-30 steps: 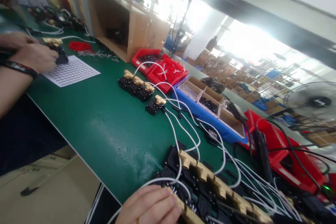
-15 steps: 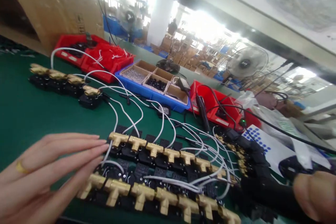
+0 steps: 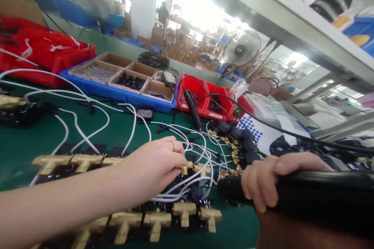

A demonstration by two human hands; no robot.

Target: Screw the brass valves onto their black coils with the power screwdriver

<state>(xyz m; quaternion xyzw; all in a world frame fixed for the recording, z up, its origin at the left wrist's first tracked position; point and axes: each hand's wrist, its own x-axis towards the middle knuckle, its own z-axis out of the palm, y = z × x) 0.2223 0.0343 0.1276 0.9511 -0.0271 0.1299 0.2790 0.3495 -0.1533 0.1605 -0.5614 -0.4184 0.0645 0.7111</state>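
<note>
My left hand, with a ring on one finger, reaches across the back row of brass tee fittings on black housings. Its fingers are bent down and closed at a brass tee fitting near the right end of that row; the fingertips are partly hidden. My right hand is wrapped round a black electric screwdriver, held nearly level. Its thin bit points left toward a black housing in the front row. White cables run between the two rows. Front-row brass fittings lie below my left forearm.
Behind the rows stand a blue tray of small parts, red bins and a red bin at left. A black pen-shaped tool leans by the bins. More brass-fitted units curve at right. A black cable crosses there.
My left hand has moved right from the left end of the rows and its fingers have bent down. The screwdriver shows more fully in my right hand. The view has shifted right.
</note>
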